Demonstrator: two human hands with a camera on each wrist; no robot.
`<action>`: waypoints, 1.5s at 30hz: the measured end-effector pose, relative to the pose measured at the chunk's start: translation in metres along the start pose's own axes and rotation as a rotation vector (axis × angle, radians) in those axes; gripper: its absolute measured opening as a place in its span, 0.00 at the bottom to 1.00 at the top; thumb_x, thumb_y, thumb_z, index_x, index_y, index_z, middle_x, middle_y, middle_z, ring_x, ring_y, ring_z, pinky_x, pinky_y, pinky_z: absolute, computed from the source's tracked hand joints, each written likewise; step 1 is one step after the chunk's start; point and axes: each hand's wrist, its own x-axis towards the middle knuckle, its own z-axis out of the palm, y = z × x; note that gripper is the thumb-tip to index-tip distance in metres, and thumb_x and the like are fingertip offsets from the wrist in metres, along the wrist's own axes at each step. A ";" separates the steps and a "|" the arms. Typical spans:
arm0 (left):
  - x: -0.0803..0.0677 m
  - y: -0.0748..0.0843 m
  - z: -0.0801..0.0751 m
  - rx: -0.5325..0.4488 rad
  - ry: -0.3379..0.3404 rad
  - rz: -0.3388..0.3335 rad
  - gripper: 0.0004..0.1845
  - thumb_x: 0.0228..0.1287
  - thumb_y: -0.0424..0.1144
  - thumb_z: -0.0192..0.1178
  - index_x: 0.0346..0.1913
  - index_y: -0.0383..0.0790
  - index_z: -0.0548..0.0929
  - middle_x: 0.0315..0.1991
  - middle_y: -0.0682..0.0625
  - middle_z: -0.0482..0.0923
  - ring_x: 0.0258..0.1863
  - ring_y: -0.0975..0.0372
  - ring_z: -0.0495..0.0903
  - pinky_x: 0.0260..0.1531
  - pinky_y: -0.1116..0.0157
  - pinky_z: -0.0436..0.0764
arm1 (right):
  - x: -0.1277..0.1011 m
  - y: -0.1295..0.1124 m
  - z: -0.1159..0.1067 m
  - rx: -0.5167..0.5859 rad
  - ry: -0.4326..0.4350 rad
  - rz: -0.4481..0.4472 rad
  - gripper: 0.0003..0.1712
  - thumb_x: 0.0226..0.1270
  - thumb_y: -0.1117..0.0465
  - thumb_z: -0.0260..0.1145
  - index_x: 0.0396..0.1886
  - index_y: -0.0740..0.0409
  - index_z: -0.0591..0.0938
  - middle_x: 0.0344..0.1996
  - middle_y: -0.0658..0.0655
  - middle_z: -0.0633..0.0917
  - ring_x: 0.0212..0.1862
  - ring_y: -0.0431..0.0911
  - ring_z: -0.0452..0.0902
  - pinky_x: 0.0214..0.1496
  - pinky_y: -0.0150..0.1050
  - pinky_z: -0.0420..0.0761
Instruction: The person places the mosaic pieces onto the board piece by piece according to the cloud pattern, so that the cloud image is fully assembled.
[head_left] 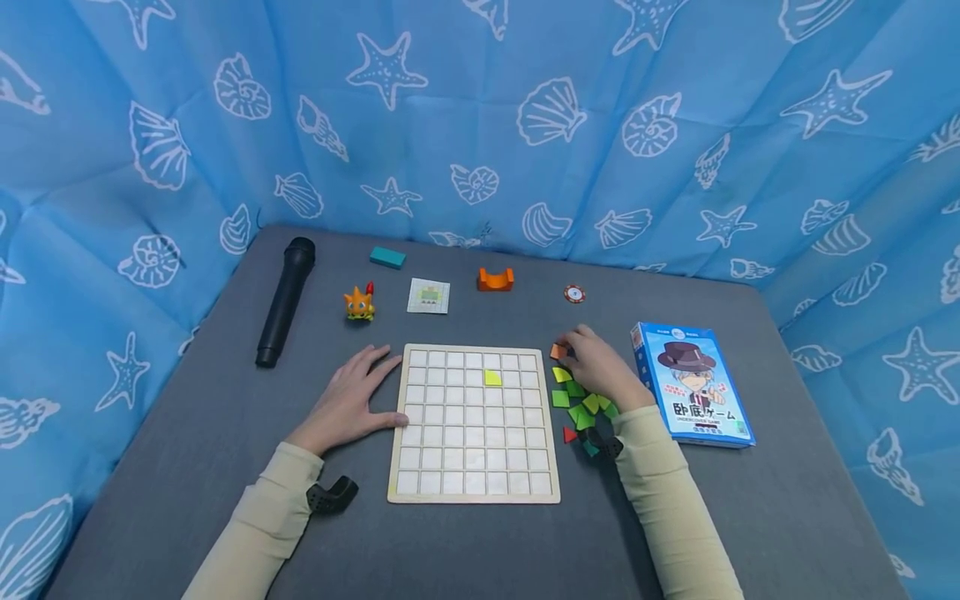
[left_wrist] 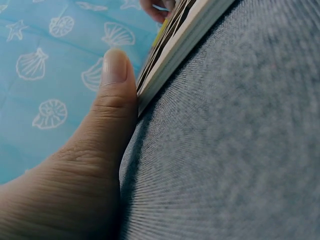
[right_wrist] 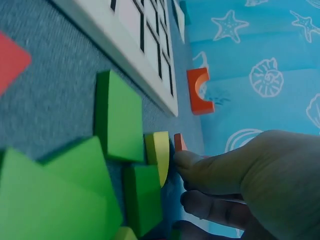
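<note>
A square wooden grid board [head_left: 475,497] with white cells lies flat on the table, with one yellow tile [head_left: 492,378] in an upper cell. At its left edge is my left hand [head_left: 348,404], fingers spread and thumb touching the frame; the left wrist view shows that thumb [left_wrist: 114,95] against the board's side. Beyond the board's upper right corner, my right hand [head_left: 597,367] pinches a small orange tile [head_left: 557,351]. In the right wrist view the orange tile [right_wrist: 179,142] shows by the thumb tip; its far side is hidden.
Loose green tiles [head_left: 581,416], yellow ones and a red tile [head_left: 570,434] lie right of the board. Farther right is a blue game box [head_left: 693,383]. Behind stand a microphone [head_left: 286,302], orange figurine [head_left: 359,303], teal block [head_left: 387,257], printed card [head_left: 428,296], orange arch block [head_left: 495,280] and chip [head_left: 574,293].
</note>
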 end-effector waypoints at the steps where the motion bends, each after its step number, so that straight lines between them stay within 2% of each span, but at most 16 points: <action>1: 0.000 0.000 -0.001 0.006 -0.005 0.003 0.54 0.46 0.75 0.59 0.74 0.51 0.60 0.74 0.45 0.53 0.74 0.47 0.47 0.65 0.38 0.56 | -0.001 -0.001 0.000 0.001 0.002 0.004 0.14 0.71 0.64 0.59 0.53 0.65 0.79 0.45 0.61 0.75 0.43 0.51 0.76 0.46 0.49 0.79; 7: -0.001 0.001 -0.003 0.022 -0.016 0.020 0.53 0.48 0.74 0.60 0.74 0.51 0.60 0.74 0.45 0.53 0.74 0.47 0.48 0.66 0.39 0.56 | -0.004 -0.018 -0.003 -0.001 0.024 -0.027 0.15 0.70 0.63 0.60 0.53 0.64 0.79 0.45 0.60 0.75 0.41 0.49 0.76 0.44 0.47 0.80; 15: -0.001 0.001 -0.001 0.050 -0.029 0.030 0.53 0.49 0.75 0.57 0.75 0.52 0.58 0.75 0.45 0.52 0.75 0.47 0.47 0.66 0.40 0.56 | -0.007 -0.046 -0.003 0.020 0.021 -0.123 0.13 0.70 0.62 0.61 0.51 0.62 0.80 0.43 0.58 0.76 0.41 0.47 0.76 0.44 0.45 0.80; 26: -0.001 0.002 -0.001 0.086 -0.035 0.045 0.54 0.49 0.75 0.57 0.75 0.51 0.56 0.75 0.46 0.52 0.75 0.47 0.46 0.66 0.40 0.56 | -0.002 -0.074 0.008 0.002 0.016 -0.227 0.12 0.68 0.63 0.63 0.49 0.61 0.81 0.41 0.55 0.77 0.40 0.43 0.75 0.43 0.39 0.80; 34: -0.002 -0.001 0.000 0.095 -0.033 0.053 0.53 0.50 0.75 0.55 0.76 0.51 0.55 0.75 0.47 0.52 0.75 0.48 0.46 0.66 0.41 0.56 | 0.000 -0.089 0.024 -0.068 0.016 -0.258 0.14 0.68 0.61 0.64 0.51 0.60 0.80 0.41 0.54 0.77 0.38 0.43 0.76 0.41 0.37 0.81; 39: -0.001 -0.001 0.001 0.091 -0.033 0.050 0.53 0.51 0.75 0.55 0.75 0.51 0.55 0.75 0.47 0.52 0.75 0.49 0.46 0.66 0.41 0.56 | 0.001 -0.097 0.028 -0.058 0.005 -0.244 0.16 0.67 0.61 0.65 0.53 0.59 0.80 0.42 0.54 0.78 0.41 0.42 0.77 0.44 0.37 0.81; 45: -0.002 -0.001 -0.001 0.084 -0.040 0.044 0.53 0.51 0.75 0.55 0.75 0.51 0.56 0.75 0.47 0.52 0.75 0.49 0.46 0.66 0.41 0.56 | 0.003 -0.106 0.033 -0.078 0.008 -0.239 0.14 0.65 0.60 0.67 0.49 0.56 0.81 0.41 0.52 0.79 0.40 0.41 0.77 0.45 0.36 0.81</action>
